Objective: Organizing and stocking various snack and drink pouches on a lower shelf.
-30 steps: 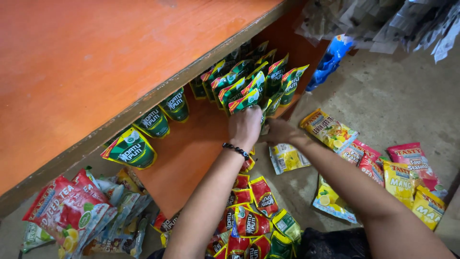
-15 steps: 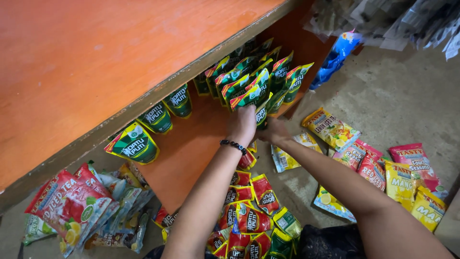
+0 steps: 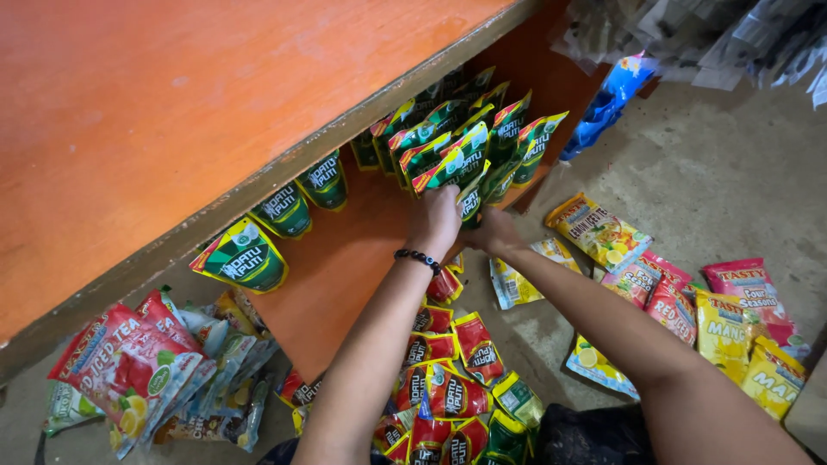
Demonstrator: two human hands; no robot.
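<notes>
My left hand (image 3: 433, 220) and right hand (image 3: 491, 232) grip a green pouch (image 3: 468, 200) at frame centre, now pressed closer against the upright pouch row (image 3: 448, 142) on the orange shelf (image 3: 336, 267).

Small shop, likely neighbourhood grocery stall. Orange wooden shelf (image 3: 345, 258) at centre of frame stocked with rows of identical green pouches (image 3: 448, 146), standing upright. Red pouches (image 3: 448, 379) piled at lower centre, drink-mix sachets (image 3: 715, 301) spread on bare concrete floor (image 3: 715, 172) at right. Hanging plastic packets (image 3: 689, 34) in upper right. Many duplicates of each item: retail stock.
</notes>
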